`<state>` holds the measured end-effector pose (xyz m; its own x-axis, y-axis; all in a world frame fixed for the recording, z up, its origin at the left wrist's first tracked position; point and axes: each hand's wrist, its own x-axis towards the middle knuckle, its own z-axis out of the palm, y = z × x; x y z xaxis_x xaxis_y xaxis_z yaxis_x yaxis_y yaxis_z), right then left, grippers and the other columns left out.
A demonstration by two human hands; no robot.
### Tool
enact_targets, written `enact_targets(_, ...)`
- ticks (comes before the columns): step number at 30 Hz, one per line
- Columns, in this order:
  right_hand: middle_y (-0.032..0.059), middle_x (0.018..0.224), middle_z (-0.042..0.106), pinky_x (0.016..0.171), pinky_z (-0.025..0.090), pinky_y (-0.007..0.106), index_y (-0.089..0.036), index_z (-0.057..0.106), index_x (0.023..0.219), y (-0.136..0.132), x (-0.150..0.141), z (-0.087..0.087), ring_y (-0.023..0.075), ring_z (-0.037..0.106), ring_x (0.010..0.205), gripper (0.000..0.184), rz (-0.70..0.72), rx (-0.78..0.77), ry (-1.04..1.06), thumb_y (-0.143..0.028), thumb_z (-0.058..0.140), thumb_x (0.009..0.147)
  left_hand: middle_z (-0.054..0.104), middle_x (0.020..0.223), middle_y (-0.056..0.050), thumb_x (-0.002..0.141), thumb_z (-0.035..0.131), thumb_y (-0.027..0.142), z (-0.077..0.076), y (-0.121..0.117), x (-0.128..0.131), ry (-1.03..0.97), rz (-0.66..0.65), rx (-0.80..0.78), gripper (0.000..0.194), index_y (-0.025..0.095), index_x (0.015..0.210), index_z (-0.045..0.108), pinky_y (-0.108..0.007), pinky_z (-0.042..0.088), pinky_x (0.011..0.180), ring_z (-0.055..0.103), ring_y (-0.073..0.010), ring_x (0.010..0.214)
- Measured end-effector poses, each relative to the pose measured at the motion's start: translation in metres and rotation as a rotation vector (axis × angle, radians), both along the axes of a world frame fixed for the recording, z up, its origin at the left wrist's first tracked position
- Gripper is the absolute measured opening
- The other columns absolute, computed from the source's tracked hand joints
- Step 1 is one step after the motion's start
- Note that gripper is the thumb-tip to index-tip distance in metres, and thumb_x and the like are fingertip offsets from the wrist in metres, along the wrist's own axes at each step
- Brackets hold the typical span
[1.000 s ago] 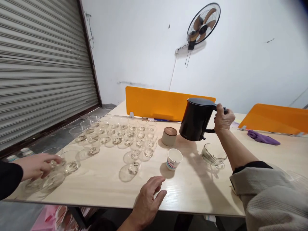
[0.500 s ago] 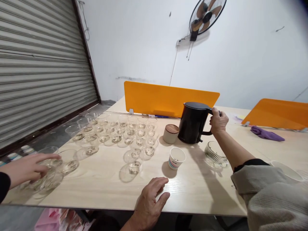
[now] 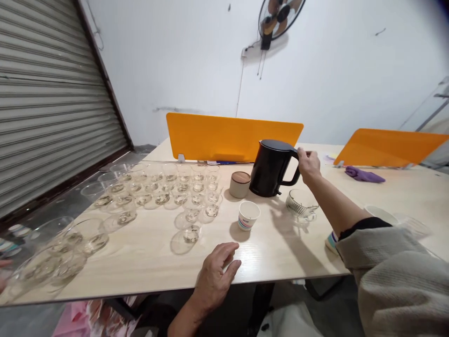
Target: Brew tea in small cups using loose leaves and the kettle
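My right hand (image 3: 309, 164) is wrapped round the handle of a black electric kettle (image 3: 268, 171), which is upright at the back of the table. Close to the table's front edge, my left hand (image 3: 216, 274) holds nothing, its thumb and fingers apart. Just beyond it stands a white paper cup (image 3: 249, 216) with coloured stripes and small dark bits inside. A pale canister (image 3: 240, 185) with a wooden lid is beside the kettle. To the right of the paper cup sits a ribbed glass cup (image 3: 301, 205).
Many clear cups (image 3: 162, 194) with dark bits in the bottom fill the table's left side. Another person's hand (image 3: 3, 276) shows at the left edge. Orange dividers (image 3: 231, 138) stand behind; a purple cloth (image 3: 364, 174) lies at the right.
The view has turned a little to the right. The other person's hand has drawn back toward the left edge. My right hand still grips the kettle, and my left hand has hardly moved.
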<state>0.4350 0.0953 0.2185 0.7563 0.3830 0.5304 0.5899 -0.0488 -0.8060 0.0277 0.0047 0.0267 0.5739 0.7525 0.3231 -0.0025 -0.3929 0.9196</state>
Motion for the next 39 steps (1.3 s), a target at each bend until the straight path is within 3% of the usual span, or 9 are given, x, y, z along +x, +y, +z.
enact_targets(2, 0.0168, 0.12, 0.063, 0.109, 0.042, 0.058, -0.022, 0.059, 0.103, -0.018, -0.017, 0.007, 0.0348, 0.052, 0.127, 0.031, -0.111, 0.016, -0.126, -0.05, 0.063, 0.091, 0.069, 0.125, -0.01, 0.098, 0.06, 0.033, 0.001, 0.0, -0.002, 0.012, 0.006, 0.01, 0.033, 0.023, 0.128, 0.068, -0.037, 0.059, 0.096, 0.069, -0.0208, 0.106)
enact_targets(4, 0.0177, 0.132, 0.06, 0.115, 0.035, 0.062, -0.021, 0.061, 0.116, -0.047, -0.049, 0.014, 0.036, 0.049, 0.132, 0.037, -0.088, 0.03, -0.312, -0.051, 0.061, 0.095, 0.069, 0.126, -0.01, 0.098, 0.06, 0.033, 0.001, 0.0, -0.004, 0.016, 0.008, 0.02, 0.034, 0.022, 0.128, 0.068, -0.038, 0.059, 0.097, 0.069, -0.0207, 0.106)
enact_targets(8, 0.0097, 0.138, 0.061, 0.105, 0.051, 0.053, -0.028, 0.059, 0.135, -0.131, -0.131, 0.007, 0.0289, 0.057, 0.13, 0.037, 0.171, 0.064, -0.419, -0.043, 0.056, 0.101, 0.068, 0.128, -0.01, 0.098, 0.06, 0.033, 0.001, 0.001, -0.006, 0.015, 0.01, 0.019, 0.034, 0.022, 0.129, 0.068, -0.039, 0.057, 0.098, 0.068, -0.0208, 0.108)
enact_targets(12, 0.006, 0.13, 0.069, 0.1, 0.057, 0.051, -0.036, 0.061, 0.136, -0.219, -0.174, -0.049, 0.0283, 0.069, 0.114, 0.039, 0.406, -0.019, -0.208, -0.041, 0.064, 0.097, 0.068, 0.129, -0.01, 0.097, 0.061, 0.035, 0.002, 0.001, -0.006, -0.002, 0.01, -0.039, 0.034, 0.022, 0.128, 0.068, -0.04, 0.055, 0.103, 0.068, -0.0214, 0.112)
enact_targets(18, 0.0043, 0.089, 0.073, 0.067, 0.063, 0.042, -0.03, 0.07, 0.106, -0.297, -0.139, -0.155, 0.0253, 0.072, 0.07, 0.035, 0.08, -0.112, 0.127, -0.055, 0.075, 0.083, 0.069, 0.129, -0.011, 0.097, 0.063, 0.042, 0.005, 0.007, 0.004, -0.006, 0.067, -0.146, 0.039, 0.022, 0.13, 0.066, -0.037, 0.056, 0.098, 0.065, -0.0235, 0.12)
enact_targets(22, 0.0027, 0.087, 0.069, 0.064, 0.061, 0.041, -0.029, 0.065, 0.1, -0.311, -0.098, -0.175, 0.0242, 0.068, 0.068, 0.041, -0.135, -0.024, 0.205, -0.06, 0.078, 0.076, 0.063, 0.139, -0.013, 0.094, 0.067, 0.044, 0.007, 0.015, 0.02, -0.048, 0.115, -0.156, 0.046, 0.023, 0.134, 0.062, -0.037, 0.056, 0.096, 0.061, -0.026, 0.128)
enact_targets(27, 0.0027, 0.088, 0.067, 0.063, 0.06, 0.04, -0.027, 0.063, 0.102, -0.303, -0.071, -0.18, 0.0227, 0.065, 0.07, 0.044, -0.172, 0.075, 0.268, -0.059, 0.079, 0.076, 0.059, 0.145, -0.015, 0.09, 0.072, 0.045, 0.003, 0.024, 0.037, -0.074, 0.173, -0.223, 0.054, 0.022, 0.137, 0.058, -0.04, 0.055, 0.1, 0.059, -0.0284, 0.132)
enact_targets(33, 0.0031, 0.086, 0.067, 0.061, 0.062, 0.037, -0.026, 0.064, 0.096, -0.285, -0.088, -0.187, 0.0211, 0.065, 0.072, 0.042, -0.065, 0.087, 0.24, -0.059, 0.079, 0.076, 0.058, 0.147, -0.015, 0.09, 0.072, 0.044, -0.003, 0.03, 0.043, -0.054, 0.177, -0.211, 0.054, 0.022, 0.138, 0.058, -0.042, 0.055, 0.103, 0.058, -0.0294, 0.135)
enact_targets(39, 0.0026, 0.087, 0.066, 0.063, 0.062, 0.036, -0.024, 0.064, 0.098, -0.26, -0.107, -0.177, 0.0178, 0.063, 0.068, 0.038, 0.039, 0.069, 0.199, -0.054, 0.077, 0.08, 0.057, 0.148, -0.016, 0.09, 0.071, 0.041, -0.002, 0.03, 0.045, -0.068, 0.169, -0.222, 0.054, 0.02, 0.138, 0.058, -0.043, 0.053, 0.105, 0.057, -0.0291, 0.135)
